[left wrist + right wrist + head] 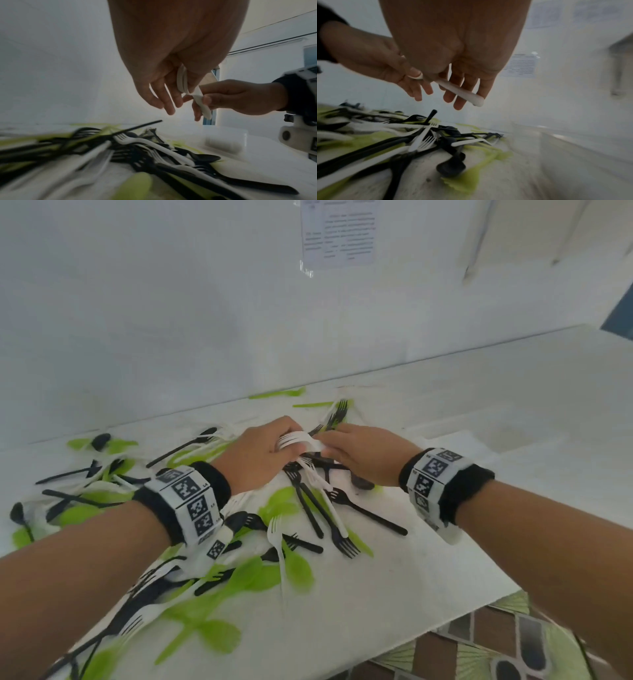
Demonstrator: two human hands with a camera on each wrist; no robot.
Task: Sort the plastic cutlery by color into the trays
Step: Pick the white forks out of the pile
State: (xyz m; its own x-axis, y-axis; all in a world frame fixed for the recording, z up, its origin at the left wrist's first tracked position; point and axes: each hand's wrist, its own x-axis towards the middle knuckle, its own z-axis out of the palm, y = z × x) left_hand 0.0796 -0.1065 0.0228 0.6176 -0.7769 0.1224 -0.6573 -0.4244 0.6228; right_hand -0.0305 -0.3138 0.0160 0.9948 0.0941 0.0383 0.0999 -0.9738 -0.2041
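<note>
Black, white and green plastic cutlery (308, 508) lies mixed in a heap on the white table (394, 594). Both hands meet just above the heap. My left hand (291, 443) pinches a small bundle of white forks (294, 438) between thumb and forefinger, its other fingers hanging loose. My right hand (329, 445) pinches the handle of a white piece (204, 106) whose other end reaches into that bundle (182, 79). The same handle (462, 92) shows under my right thumb in the right wrist view.
A clear plastic tray (479, 443) stands on the table to the right of the heap, seen blurred as a tray wall (224, 142) and a tray side (573, 148). A white wall runs close behind. The table's front edge (445, 625) overhangs a patterned floor.
</note>
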